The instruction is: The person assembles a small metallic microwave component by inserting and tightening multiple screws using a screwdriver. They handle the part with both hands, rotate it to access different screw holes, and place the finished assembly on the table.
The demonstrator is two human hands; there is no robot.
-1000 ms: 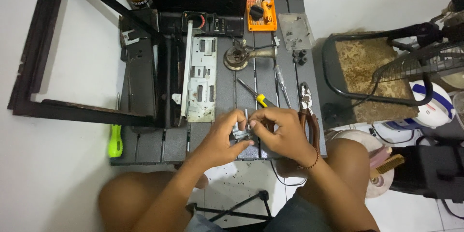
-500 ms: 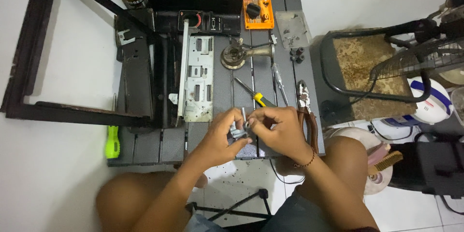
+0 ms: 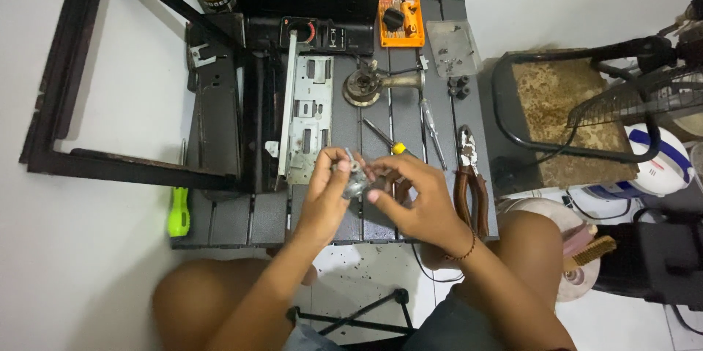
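Small metal part: a grey piece (image 3: 356,184) pinched between both hands, raised just above the table's near edge, probably for a close look.
Left hand: (image 3: 327,193) fingers curled around the part's left side, gripping it; forearm angled up from the knee.
Right hand: (image 3: 414,201) fingertips closed on the part's right side, wrist cocked, a thin band at the wrist.
Screwdriver: yellow-handled (image 3: 388,142), just beyond the hands.
Pliers: red-handled (image 3: 469,183), beside the right hand.
Table: dark slatted top (image 3: 242,219), carrying a grey slotted plate (image 3: 309,120) and an orange meter (image 3: 400,19).
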